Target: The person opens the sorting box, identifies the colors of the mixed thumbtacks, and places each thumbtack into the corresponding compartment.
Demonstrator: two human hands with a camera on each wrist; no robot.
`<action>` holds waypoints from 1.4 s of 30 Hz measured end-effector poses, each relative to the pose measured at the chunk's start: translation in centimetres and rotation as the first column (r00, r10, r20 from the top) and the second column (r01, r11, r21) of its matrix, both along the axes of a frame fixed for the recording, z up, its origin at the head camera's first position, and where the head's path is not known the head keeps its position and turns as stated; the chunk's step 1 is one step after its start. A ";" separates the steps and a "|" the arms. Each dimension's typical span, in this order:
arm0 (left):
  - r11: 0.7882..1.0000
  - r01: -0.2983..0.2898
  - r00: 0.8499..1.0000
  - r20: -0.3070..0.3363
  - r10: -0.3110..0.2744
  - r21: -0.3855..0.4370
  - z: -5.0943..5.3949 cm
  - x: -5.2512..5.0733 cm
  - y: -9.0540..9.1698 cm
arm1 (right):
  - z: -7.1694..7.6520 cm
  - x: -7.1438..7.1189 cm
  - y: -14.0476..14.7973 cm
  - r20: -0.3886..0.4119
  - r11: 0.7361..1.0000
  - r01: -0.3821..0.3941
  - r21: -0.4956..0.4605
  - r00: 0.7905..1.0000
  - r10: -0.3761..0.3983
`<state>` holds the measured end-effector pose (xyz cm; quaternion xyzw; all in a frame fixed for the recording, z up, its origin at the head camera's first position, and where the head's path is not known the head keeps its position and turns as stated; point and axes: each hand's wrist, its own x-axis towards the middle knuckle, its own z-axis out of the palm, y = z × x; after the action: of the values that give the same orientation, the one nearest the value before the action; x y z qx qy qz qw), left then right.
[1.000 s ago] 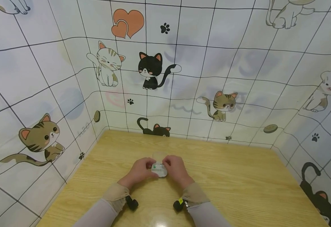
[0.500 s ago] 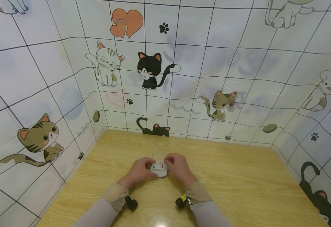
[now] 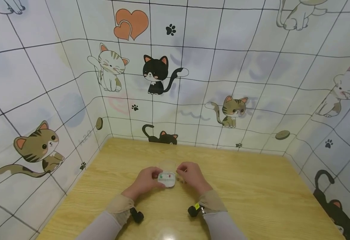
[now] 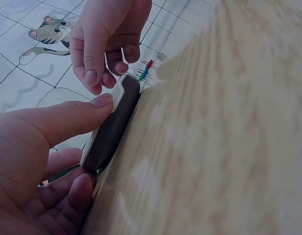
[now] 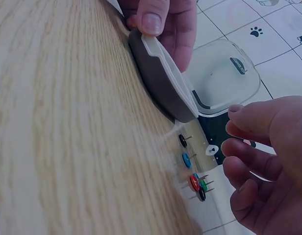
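A small white case [image 3: 166,179] with compartments sits on the table, its clear lid [image 5: 222,78] swung up behind it. The dark outer side shows in the wrist views. My left hand [image 3: 145,181] grips the case at its left, thumb on the rim. A green piece lies in the back left compartment and a red piece in the back right one. To the right of the case my right hand [image 3: 193,175] hovers, fingers loosely bent, thumb apart from fingertips, nothing visible between them. Beneath it lie several flat-headed thumbtacks [image 5: 194,182] in red, blue, green and black.
The wooden table [image 3: 238,193] is backed by a white cloth [image 3: 199,100] printed with cats and a grid, which also runs along both sides. A white thumbtack [image 5: 212,150] lies nearer the case than the tight cluster of tacks.
My right hand has drawn back to the right from the case. A red piece now shows in the back right compartment. The left hand keeps its hold; the view has shifted slightly.
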<state>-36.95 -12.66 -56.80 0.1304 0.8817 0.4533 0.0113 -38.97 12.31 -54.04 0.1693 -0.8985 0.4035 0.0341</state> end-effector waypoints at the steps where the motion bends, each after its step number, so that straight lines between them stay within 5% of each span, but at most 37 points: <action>1: 1.000 -0.001 1.000 0.006 0.001 0.003 0.0 0.0 0.0 | -0.1 -0.1 0.1 -0.001 1.000 0.001 0.005 1.000 -0.001; 14: 1.000 -0.013 1.000 0.022 0.013 0.024 0.2 0.3 0.1 | -0.3 -0.9 3.0 0.069 0.995 0.021 0.093 0.997 -0.028; 26: 1.000 -0.015 1.000 0.020 0.015 0.010 0.3 0.4 0.1 | 0.3 -0.5 3.6 0.186 0.987 -0.132 0.088 0.976 0.114; 42: 1.000 -0.013 1.000 0.025 0.013 0.007 0.3 0.3 0.1 | 0.0 -0.8 3.3 0.165 0.971 -0.162 0.175 0.977 0.134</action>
<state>-36.60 -12.55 -56.50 0.1189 0.8807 0.4581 0.0190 -39.76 15.59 -54.09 0.2071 -0.9173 0.3305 -0.0808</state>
